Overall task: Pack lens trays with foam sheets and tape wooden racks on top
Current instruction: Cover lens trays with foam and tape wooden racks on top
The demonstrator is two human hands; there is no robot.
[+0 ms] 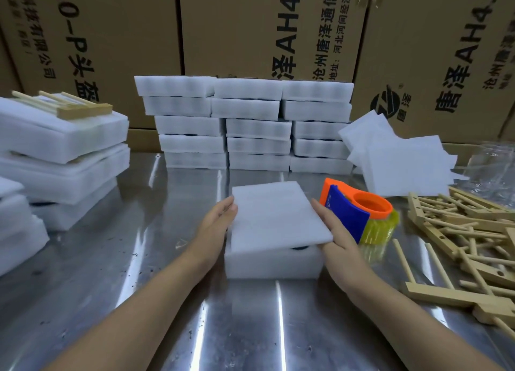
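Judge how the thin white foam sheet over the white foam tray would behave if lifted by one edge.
Probably very light: the thin white foam sheet is steadied by the left hand and right hand at its edges only. Likely fairly stiff: it lies flat, unsagging, tilted over the white foam tray.

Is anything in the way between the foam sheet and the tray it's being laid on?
Nothing visible does. The sheet lies tilted on the tray, left hand and right hand at its sides; the tape dispenser stands off to the right.
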